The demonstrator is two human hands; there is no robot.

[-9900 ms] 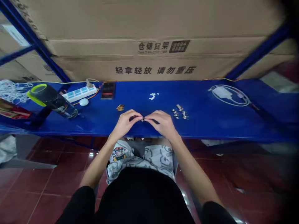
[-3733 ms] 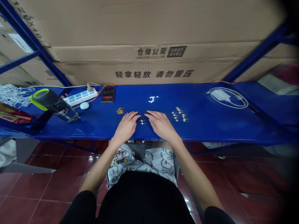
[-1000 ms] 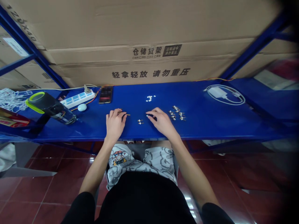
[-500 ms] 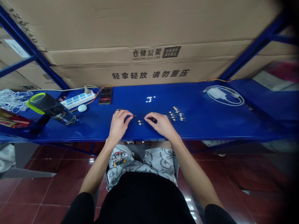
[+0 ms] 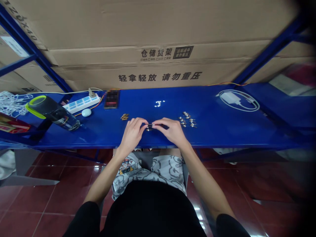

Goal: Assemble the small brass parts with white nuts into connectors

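Note:
Near the front of the blue shelf, my left hand pinches a thin brass-coloured pin. My right hand is closed on a tiny white piece, its fingertips almost meeting the left ones at the pin's other end. Just below the fingertips lies a small white-and-metal part, partly hidden. Several brass pins lie behind my left hand. A loose group of small white pieces is farther back. Several pins with white pieces on them lie to the right of my right hand.
At the left are a dark bottle with a lime-green rim, a white power strip, a white round object and a dark phone-like device. A white charger with coiled cable lies at the right. Cardboard stands behind.
My left hand has moved right with the pin, bringing it to my right hand's fingertips. The brass pins it covered now show behind it.

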